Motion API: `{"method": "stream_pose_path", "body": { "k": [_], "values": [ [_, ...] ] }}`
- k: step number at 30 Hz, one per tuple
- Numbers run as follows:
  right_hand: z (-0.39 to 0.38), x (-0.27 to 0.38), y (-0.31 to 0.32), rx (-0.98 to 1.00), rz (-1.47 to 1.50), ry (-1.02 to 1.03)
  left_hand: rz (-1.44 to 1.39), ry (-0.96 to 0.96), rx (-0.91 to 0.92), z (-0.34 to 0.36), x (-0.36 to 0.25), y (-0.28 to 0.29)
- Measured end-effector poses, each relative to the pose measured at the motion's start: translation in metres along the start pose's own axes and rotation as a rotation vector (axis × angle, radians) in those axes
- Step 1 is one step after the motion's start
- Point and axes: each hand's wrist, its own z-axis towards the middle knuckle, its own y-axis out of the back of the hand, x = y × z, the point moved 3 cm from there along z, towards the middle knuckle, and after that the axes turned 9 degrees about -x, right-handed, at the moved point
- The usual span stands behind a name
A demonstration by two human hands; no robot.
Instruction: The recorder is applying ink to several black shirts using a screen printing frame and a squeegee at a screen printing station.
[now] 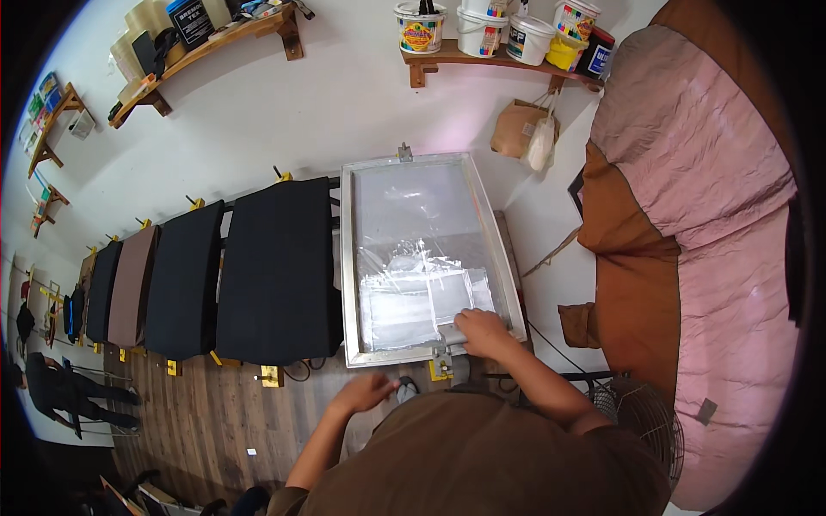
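A screen printing frame [348, 258] with a pale metal border lies in front of me, its mesh [404, 193] smeared with white ink [396, 301], thickest on the near half. Over the near right part of the mesh, my right hand [482, 334] is closed, fingers bent downward. What it grips is hidden under the fingers. My left hand [363, 393] hangs in the air just off the frame's near left corner, loosely bent, with nothing seen in it. A metal clamp [441, 357] sits at the frame's near edge.
To the left runs a row of cloth-covered boards, with a black one [280, 271] closest. Ink tubs [419, 30] crowd a wall shelf [465, 58]. Pink and brown fabric [714, 172] hangs at right, above a wire fan [658, 421]. Another person [64, 391] stands far left.
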Motion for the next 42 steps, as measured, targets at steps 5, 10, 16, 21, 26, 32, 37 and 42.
{"method": "stream_pose_path", "body": {
  "k": [5,10,16,21,26,32,37,42],
  "values": [
    [0.03,-0.007,0.0,0.161,-0.031,-0.021,0.055,-0.402,-0.461,0.042,-0.113,0.039],
    [0.036,-0.012,-0.004,0.213,0.01,-0.014,0.387,-0.587,-0.498,0.09,-0.163,0.01],
    [0.043,-0.02,0.008,0.322,0.06,0.025,0.295,-0.415,-0.376,0.134,-0.163,-0.022],
    [0.048,-0.024,0.008,0.362,0.111,-0.015,0.185,-0.32,-0.419,0.137,-0.162,-0.024],
    [0.052,-0.023,0.011,0.357,0.13,0.029,0.259,-0.278,-0.491,0.138,-0.153,-0.03],
    [0.056,-0.021,0.018,0.372,0.096,-0.051,0.314,-0.261,-0.446,0.151,-0.141,-0.032],
    [0.05,-0.019,0.025,0.345,0.051,-0.115,0.39,-0.38,-0.458,0.152,-0.146,-0.031],
    [0.045,-0.02,0.021,0.271,0.063,-0.17,0.348,-0.429,-0.452,0.154,-0.138,-0.034]
  ]
}}
